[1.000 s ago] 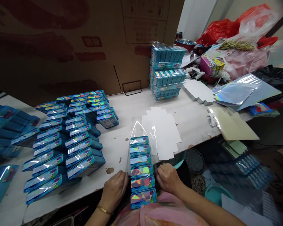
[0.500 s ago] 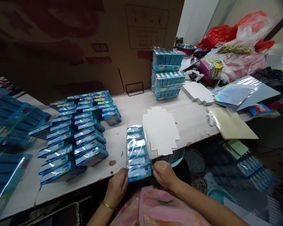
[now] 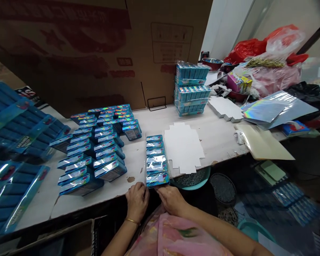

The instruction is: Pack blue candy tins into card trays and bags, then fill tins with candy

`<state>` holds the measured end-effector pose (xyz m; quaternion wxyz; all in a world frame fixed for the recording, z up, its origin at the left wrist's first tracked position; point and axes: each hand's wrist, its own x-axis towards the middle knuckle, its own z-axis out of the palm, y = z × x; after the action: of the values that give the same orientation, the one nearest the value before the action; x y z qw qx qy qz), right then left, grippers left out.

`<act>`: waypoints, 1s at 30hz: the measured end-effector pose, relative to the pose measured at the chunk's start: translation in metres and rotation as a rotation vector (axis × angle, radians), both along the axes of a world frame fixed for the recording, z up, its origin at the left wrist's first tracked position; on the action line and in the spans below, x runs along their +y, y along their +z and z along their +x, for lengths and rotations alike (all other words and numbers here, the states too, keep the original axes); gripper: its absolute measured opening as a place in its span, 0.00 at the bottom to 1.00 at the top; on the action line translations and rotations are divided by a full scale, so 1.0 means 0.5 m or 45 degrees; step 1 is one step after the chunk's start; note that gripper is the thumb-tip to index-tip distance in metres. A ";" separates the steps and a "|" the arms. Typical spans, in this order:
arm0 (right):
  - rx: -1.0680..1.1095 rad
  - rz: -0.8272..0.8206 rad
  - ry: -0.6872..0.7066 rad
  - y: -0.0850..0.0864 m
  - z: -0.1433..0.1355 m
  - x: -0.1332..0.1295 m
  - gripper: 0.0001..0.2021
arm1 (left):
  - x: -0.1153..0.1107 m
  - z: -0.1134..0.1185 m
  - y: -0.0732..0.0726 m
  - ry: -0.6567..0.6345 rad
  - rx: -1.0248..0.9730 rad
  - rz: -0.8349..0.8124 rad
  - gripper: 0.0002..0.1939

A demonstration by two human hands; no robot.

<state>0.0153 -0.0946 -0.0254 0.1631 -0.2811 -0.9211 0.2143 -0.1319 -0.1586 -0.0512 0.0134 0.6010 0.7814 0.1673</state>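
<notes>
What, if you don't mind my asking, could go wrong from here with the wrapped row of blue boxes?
The wrapped row ends close to the table's front edge, between the left hand and right hand, so a backward pull might tip it off.

The white card cutouts lie right beside the row, so a sideways slip could shift them.

The standing boxes to the left might topple if an arm brushed them.

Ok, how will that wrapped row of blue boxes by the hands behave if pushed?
The row of blue boxes will probably slide together, since clear film seems to run around it. It may feel slippery, given the film's glare. It could bend, being several separate boxes.
</notes>
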 end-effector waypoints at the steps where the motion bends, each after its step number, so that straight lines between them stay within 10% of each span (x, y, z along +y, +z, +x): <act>1: -0.008 0.007 -0.004 0.001 -0.004 0.002 0.12 | 0.000 -0.001 -0.001 0.002 0.002 -0.002 0.12; 18: 0.131 0.162 -0.043 0.036 0.020 0.005 0.11 | 0.007 -0.014 -0.006 0.020 -0.099 -0.002 0.11; 30: 0.181 0.627 -0.277 0.026 0.034 0.060 0.07 | 0.021 -0.026 0.052 -0.051 -0.238 0.588 0.04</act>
<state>0.0326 -0.0645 -0.0127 0.3128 -0.3146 -0.8961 -0.0158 -0.1447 -0.1482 -0.0250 -0.0488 0.5855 0.7057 0.3961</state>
